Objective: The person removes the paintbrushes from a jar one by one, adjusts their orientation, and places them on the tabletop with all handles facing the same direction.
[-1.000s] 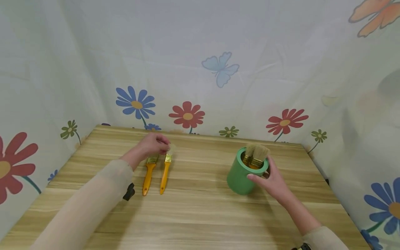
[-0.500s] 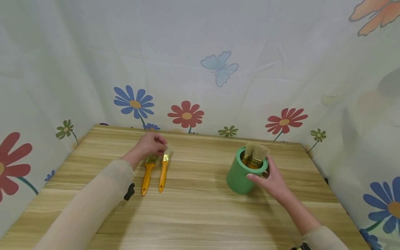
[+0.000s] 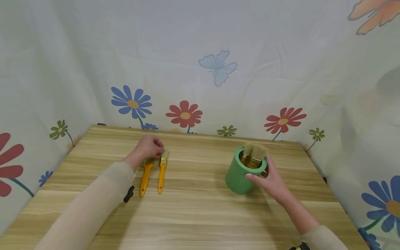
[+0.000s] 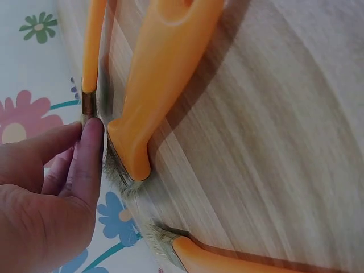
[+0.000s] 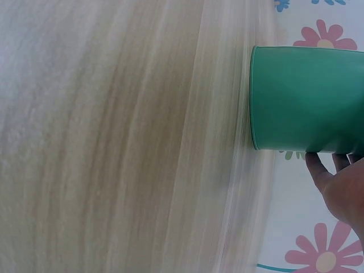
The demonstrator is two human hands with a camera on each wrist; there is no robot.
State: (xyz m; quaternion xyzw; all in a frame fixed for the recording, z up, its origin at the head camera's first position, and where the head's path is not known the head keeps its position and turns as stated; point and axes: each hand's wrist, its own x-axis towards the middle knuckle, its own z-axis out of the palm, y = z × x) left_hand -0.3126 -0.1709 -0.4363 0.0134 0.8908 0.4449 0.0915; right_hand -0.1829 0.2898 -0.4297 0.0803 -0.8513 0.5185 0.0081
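Left hand (image 3: 148, 146): thumb and finger pinching thin brush (image 3: 161, 175) by bristle end (presumably leaving its other end free), beside wide brush (image 3: 146, 177) on surface (image 3: 200, 217). Right hand (image 3: 272, 180): curled round green can (image 3: 240, 177), apparently steadying it; two brushes (image 3: 258, 154) inside, bristles up.

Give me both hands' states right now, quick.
Left hand: closed, pinching the narrow paintbrush at its bristle end.
Right hand: closed, holding the green can.

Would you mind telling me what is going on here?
A person's left grip pinches a slim paintbrush by its bristles, while the right grip holds a green can with two brushes showing, bristles up. A wider brush and another brush lie on the wooden table near the left grip.
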